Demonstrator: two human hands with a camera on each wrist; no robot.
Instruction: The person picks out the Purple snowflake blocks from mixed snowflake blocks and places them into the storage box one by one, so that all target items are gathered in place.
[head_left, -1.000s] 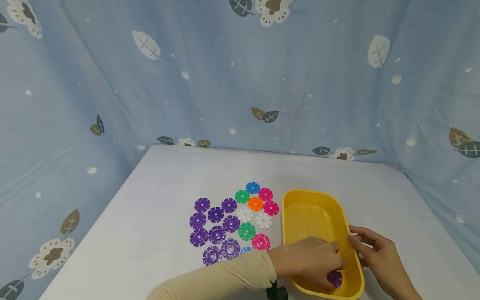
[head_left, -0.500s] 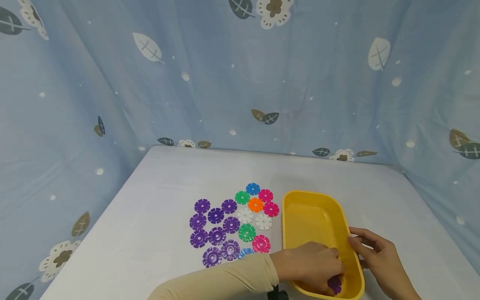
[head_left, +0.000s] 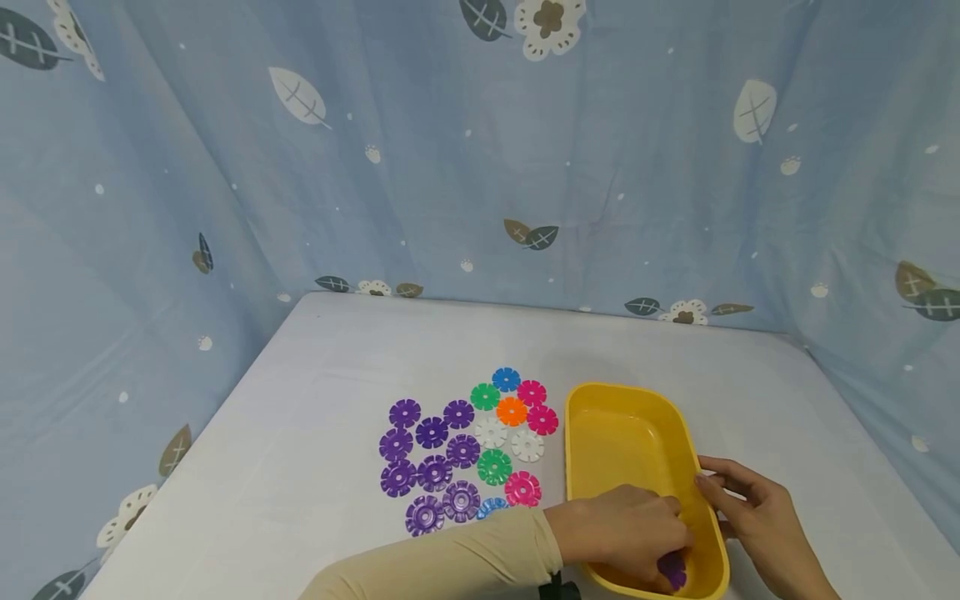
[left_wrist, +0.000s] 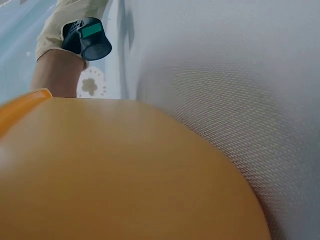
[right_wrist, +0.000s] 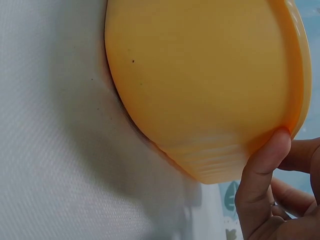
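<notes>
White table [head_left: 360, 358] served as the surface, pale enough that the colours read easily. Nearest: left hand [head_left: 622, 529], down inside the near end of a yellow tray [head_left: 630, 429], fingers curled round a purple disc [head_left: 676, 572] that showed at their edge; whether more sat under the palm, could not tell. Tray walls ringed that grip, probably so loose pieces couldn't slide off. Right hand [head_left: 763, 510], just right of the grip, touched the tray's outer right rim, digits loosely bent, likely steadying it; whether it pinched the lip, could not tell. Sleeve [head_left: 442, 554] ran leftward from the grip, partly covering a light-blue disc [head_left: 492, 505]. Left of grip and tray lay pink [head_left: 515, 483], green [head_left: 487, 461] and white [head_left: 483, 435] discs, then farther off orange [head_left: 506, 408] and blue [head_left: 500, 377] ones, all flat, apparently within short reach. Purple discs [head_left: 452, 493] massed farther left of the grip, seemingly sorted by colour. Farthest, a blue leaf-print curtain [head_left: 420, 150] hung behind, presumably screening the background
</notes>
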